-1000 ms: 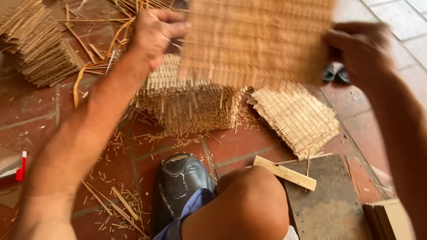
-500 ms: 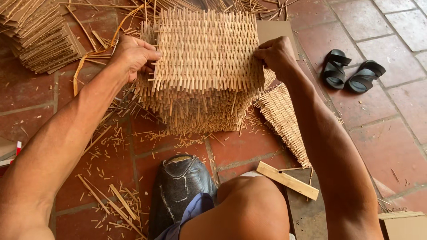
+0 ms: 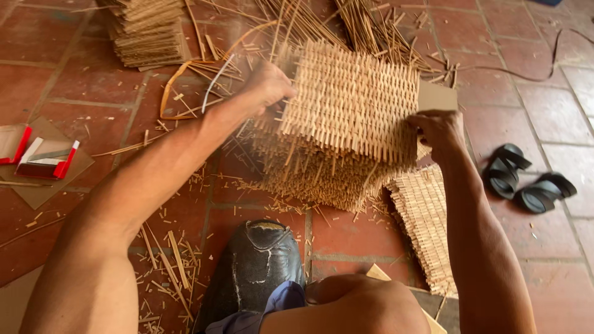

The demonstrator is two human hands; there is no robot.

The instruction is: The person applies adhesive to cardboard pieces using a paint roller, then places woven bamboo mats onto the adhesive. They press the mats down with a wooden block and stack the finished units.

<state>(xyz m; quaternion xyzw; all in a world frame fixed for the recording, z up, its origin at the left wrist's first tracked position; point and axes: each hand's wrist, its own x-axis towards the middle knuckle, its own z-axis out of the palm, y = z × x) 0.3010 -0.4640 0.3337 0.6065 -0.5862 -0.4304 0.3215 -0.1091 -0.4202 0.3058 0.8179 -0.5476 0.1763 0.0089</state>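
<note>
A square woven mat of pale bamboo strips [image 3: 352,102] lies on top of a stack of similar woven mats [image 3: 315,173] on the red brick floor. My left hand [image 3: 267,86] grips the top mat's left edge. At its right edge my right hand [image 3: 438,131] holds it, beside a brown cardboard piece [image 3: 437,96]. Another woven mat [image 3: 426,216] lies flat to the right of the stack, partly under my right forearm. My knee and black shoe [image 3: 257,269] are in the foreground.
A second pile of woven mats [image 3: 151,31] sits at the top left. Loose bamboo strips [image 3: 365,28] lie behind the stack. Black sandals [image 3: 526,179] rest at the right. Red-and-white tools on cardboard [image 3: 43,159] lie at the left. Bamboo scraps [image 3: 167,266] litter the floor.
The mat, held up near the camera a second ago, has come down onto the stack. Both hands stayed on its edges, and the view has shifted.
</note>
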